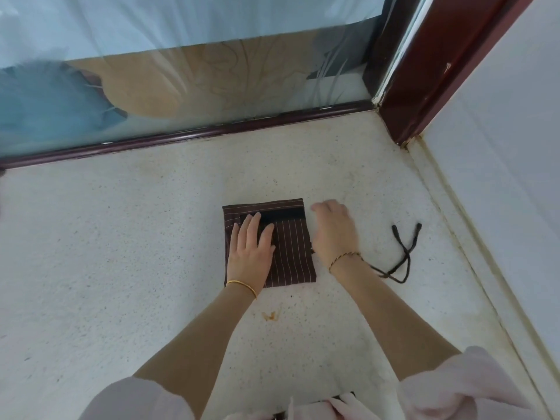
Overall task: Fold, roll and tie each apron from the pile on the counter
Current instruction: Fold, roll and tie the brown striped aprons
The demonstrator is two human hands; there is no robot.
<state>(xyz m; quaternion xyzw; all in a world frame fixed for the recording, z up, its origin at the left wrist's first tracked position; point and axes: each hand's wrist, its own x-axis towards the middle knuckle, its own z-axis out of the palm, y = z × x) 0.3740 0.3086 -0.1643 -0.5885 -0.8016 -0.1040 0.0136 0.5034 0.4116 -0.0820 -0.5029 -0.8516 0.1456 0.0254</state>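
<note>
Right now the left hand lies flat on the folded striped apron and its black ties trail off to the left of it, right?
Not quite. The left hand does lie flat on the folded striped apron, but its black ties trail off to the right of it, beyond the right hand. The head view shows this.

Soft daylight, slight blur (edges warped)
</note>
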